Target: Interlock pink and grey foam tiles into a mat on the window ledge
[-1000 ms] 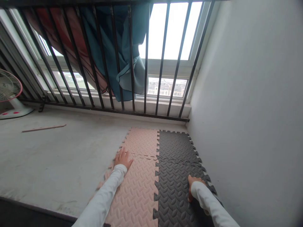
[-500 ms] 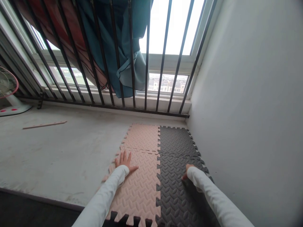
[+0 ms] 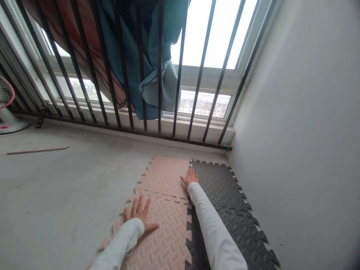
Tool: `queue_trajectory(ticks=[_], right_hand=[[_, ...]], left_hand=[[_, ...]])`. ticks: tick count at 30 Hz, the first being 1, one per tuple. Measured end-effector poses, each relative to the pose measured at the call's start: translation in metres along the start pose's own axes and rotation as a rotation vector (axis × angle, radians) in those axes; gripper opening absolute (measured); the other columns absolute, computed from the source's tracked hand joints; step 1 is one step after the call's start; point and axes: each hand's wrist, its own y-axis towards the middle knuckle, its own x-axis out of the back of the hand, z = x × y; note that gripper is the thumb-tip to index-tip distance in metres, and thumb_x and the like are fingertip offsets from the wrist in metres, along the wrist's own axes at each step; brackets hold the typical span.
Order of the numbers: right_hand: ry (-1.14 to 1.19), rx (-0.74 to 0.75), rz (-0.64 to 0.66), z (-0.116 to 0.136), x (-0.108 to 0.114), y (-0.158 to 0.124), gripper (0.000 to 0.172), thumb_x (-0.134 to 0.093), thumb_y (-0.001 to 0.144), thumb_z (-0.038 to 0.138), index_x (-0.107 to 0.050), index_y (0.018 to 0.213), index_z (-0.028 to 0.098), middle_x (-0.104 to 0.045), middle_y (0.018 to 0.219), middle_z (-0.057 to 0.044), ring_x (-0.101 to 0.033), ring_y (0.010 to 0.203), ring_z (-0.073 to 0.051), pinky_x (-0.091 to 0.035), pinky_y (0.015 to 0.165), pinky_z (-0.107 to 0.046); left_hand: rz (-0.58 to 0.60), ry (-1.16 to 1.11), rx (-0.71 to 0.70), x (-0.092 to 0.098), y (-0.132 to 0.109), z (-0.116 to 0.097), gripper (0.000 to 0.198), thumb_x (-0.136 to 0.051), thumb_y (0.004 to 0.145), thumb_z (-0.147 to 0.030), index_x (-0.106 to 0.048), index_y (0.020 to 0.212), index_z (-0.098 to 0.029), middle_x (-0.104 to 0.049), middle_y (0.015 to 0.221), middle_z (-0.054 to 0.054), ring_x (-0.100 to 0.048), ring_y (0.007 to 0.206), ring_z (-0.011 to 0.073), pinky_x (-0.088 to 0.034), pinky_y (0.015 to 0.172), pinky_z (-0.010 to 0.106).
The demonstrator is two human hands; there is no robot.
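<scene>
Pink foam mat tiles [image 3: 165, 172] and dark grey foam mat tiles [image 3: 216, 183] lie side by side on the floor, joined by their toothed edges. My left hand [image 3: 140, 213] rests flat on the nearer pink tile with its fingers spread, close to the left edge. Over the seam between the far pink and far grey tiles, my right hand [image 3: 190, 177] is stretched out with its fingers apart and holds nothing. My right sleeve covers part of the nearer grey tile and the seam.
A white wall [image 3: 303, 142] borders the mats on the right. Beyond them runs a black metal railing [image 3: 165, 135] before windows, with a blue curtain [image 3: 146, 75] hanging behind its bars. On the pale floor lies a thin stick [image 3: 39, 150], and a fan [image 3: 7, 108] stands far left.
My right hand has moved from the nearer grey tile forward and left to the far seam, its fingers now extended. My left hand stays on the pink tile. The view has shifted.
</scene>
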Motion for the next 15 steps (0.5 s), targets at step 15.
queue_trajectory(ticks=[15], right_hand=[[0.028,0.008,-0.081,-0.017,0.01,0.049,0.065,-0.023,0.078,0.048,-0.024,0.129,0.007,-0.023,0.138,-0.011,-0.014,0.126,-0.02,-0.004,0.103,-0.038]], left_hand=[[-0.013,0.018,0.009,-0.006,0.003,0.002,0.098,-0.047,0.048,-0.069,-0.012,0.131,-0.031,0.005,0.142,0.003,0.011,0.127,0.0282,0.005,0.095,0.058]])
